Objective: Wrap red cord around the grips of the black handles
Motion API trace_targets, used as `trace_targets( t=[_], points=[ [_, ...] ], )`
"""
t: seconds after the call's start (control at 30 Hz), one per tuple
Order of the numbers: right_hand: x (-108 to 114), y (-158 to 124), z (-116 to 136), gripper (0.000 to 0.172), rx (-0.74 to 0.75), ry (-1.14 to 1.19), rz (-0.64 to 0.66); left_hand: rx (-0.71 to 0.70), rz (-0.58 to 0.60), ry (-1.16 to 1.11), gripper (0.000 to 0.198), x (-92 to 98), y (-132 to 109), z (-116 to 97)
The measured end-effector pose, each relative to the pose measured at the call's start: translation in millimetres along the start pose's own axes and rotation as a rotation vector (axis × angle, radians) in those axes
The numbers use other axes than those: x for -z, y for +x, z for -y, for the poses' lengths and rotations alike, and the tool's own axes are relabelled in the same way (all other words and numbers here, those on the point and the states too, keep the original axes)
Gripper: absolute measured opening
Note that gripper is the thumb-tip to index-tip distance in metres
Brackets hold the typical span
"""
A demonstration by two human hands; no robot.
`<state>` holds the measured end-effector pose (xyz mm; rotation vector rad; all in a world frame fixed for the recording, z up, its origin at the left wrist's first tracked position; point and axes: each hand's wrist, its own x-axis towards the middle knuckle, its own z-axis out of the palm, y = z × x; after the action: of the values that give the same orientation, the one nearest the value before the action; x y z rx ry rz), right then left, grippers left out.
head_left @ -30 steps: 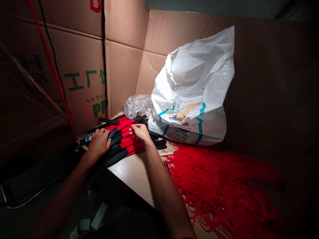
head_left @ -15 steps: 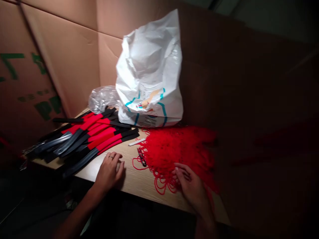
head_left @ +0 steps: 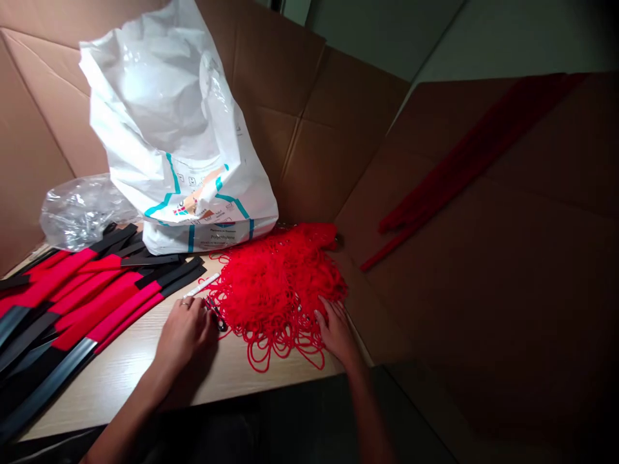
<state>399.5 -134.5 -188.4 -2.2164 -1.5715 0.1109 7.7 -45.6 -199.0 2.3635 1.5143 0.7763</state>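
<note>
Red cord loops (head_left: 280, 283) may snag the open right hand (head_left: 336, 330) and spill off the tabletop (head_left: 145, 374); the left hand (head_left: 186, 325) rests open.

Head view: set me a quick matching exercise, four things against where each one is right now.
1 left hand
2 right hand
3 white bag
4 red-and-black strips

A on the red cord pile's right edge
B upright behind the pile
C fanned across the table's left
D beside a small dark tool

Pairs: 1-D, 2-A, 3-B, 4-C
</note>
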Motion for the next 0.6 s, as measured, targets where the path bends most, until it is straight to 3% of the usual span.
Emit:
trace_targets(
  t=[0.13,0.23,0.33,0.43,0.53,0.6],
  points=[
    [34,29,36,0.046,0.051,-0.1,0.029,-0.116,-0.077,-0.004,0.016,-11.0,27,-19],
    [75,52,94,0.042,0.153,-0.142,0.031,-0.13,-0.167,0.016,0.012,-11.3,50,-25],
    [109,80,193,0.043,0.419,-0.107,0.055,-0.042,-0.291,0.036,0.021,-3.7,78,-21],
    [120,128,317,0.041,0.657,-0.053,0.079,0.131,-0.422,0.06,0.03,2.7,104,-13],
    [110,191,424,0.035,0.658,-0.058,0.113,0.255,-0.477,0.077,0.037,-1.9,118,-6],
    [97,227,471,0.036,0.581,-0.073,0.157,0.277,-0.471,0.075,0.04,-10.6,120,-2]
  ],
)
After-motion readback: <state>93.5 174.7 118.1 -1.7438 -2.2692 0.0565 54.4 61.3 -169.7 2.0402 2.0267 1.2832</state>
